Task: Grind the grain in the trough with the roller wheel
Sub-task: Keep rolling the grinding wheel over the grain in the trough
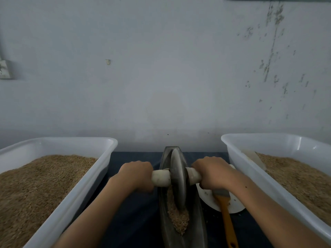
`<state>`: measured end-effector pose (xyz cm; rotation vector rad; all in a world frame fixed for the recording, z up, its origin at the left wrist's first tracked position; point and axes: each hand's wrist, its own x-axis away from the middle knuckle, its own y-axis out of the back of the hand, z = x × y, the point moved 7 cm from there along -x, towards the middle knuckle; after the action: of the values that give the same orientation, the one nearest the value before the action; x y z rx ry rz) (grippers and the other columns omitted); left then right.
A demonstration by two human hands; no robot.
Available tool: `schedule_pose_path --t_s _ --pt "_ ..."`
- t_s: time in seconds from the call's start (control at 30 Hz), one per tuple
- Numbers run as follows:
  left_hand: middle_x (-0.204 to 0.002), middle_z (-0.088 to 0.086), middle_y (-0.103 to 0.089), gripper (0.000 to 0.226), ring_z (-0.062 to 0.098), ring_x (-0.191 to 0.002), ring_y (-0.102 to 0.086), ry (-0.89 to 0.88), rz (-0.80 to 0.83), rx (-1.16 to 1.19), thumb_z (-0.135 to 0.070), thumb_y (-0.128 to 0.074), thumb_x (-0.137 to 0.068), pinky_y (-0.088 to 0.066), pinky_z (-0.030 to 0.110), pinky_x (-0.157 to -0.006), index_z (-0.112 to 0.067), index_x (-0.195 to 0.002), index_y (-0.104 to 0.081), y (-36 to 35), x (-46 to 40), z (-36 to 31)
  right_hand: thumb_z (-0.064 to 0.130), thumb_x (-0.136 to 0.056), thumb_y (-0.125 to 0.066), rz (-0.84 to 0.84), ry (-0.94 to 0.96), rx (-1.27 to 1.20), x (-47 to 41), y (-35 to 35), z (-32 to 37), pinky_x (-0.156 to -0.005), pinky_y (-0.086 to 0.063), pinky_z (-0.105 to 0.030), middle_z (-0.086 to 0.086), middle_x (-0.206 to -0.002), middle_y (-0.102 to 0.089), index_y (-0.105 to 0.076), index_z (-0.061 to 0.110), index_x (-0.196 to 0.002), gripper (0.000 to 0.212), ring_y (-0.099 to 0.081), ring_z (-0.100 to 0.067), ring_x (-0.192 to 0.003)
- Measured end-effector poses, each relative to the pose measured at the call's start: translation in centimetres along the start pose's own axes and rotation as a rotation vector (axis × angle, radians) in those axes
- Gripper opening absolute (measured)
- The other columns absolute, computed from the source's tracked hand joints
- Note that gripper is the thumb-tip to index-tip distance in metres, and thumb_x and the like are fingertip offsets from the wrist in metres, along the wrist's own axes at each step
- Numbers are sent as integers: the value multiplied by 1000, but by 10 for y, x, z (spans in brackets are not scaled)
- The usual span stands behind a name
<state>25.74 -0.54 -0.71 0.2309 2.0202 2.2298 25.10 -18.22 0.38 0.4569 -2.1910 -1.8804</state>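
Note:
A dark, boat-shaped metal trough [198,219] runs away from me along the middle of the table. The grey roller wheel [177,178] stands upright on edge in it, toward the far half. A pale axle handle sticks out on both sides of the wheel. My left hand [134,173] grips the left end of the handle, and my right hand [212,171] grips the right end. Brown grain [178,220] lies piled in the trough just in front of the wheel, on my side.
Two white plastic tubs of brown grain flank the trough, one on the left [84,187] and one on the right [250,169]. A white plate [234,205] with an orange-handled brush [226,221] lies right of the trough. A pale wall rises close behind the table.

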Motion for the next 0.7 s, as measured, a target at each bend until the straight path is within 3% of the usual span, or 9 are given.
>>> schedule_pose_path --t_s 0.1,0.17,0.3,0.43,0.57,0.7 --pt "-86 -4 -55 45 15 -79 -55 -6 47 -12 -38 -71 -74 -43 29 -71 -19 -112 -58 -2 2 0 19 -78 -66 101 19 -64 2 -6 -2 -54 -35 -24 4 -78 -56 -58 20 -93 17 -54 -13 -70" --pt "-87 -4 -55 44 15 -79 -53 0 7 -36 -39 -71 -74 -42 29 -70 -20 -112 -57 0 2 -1 19 -78 -65 80 14 -59 1 -6 -2 -54 -35 -24 3 -80 -58 -58 21 -93 16 -55 -15 -71" --pt "-88 -4 -57 32 15 -80 -54 31 -182 -64 -36 -65 -80 -38 28 -68 -20 -108 -58 8 0 -2 16 -82 -58 -89 -31 -44 -4 -3 -4 -67 -38 -29 1 -97 -64 -54 25 -96 16 -62 -22 -89" --pt "-100 -2 -63 24 18 -93 -60 57 -287 -24 -33 -58 -84 -37 28 -70 -23 -106 -58 10 -3 0 17 -88 -53 -323 -74 -2 -5 3 -1 -68 -36 -32 0 -96 -63 -46 24 -99 15 -60 -23 -87" --pt "-99 -1 -63 30 17 -90 -60 42 -209 -27 -34 -63 -82 -39 27 -70 -21 -109 -59 6 -5 1 17 -87 -54 -309 -53 2 -3 4 -1 -66 -33 -31 0 -93 -62 -42 25 -92 15 -59 -22 -83" --pt "-102 0 -63 47 16 -88 -58 14 6 1 -37 -72 -75 -43 28 -72 -19 -115 -57 -3 -3 2 16 -80 -59 -88 16 16 -1 0 -1 -60 -34 -28 0 -88 -60 -51 22 -89 13 -56 -19 -76"
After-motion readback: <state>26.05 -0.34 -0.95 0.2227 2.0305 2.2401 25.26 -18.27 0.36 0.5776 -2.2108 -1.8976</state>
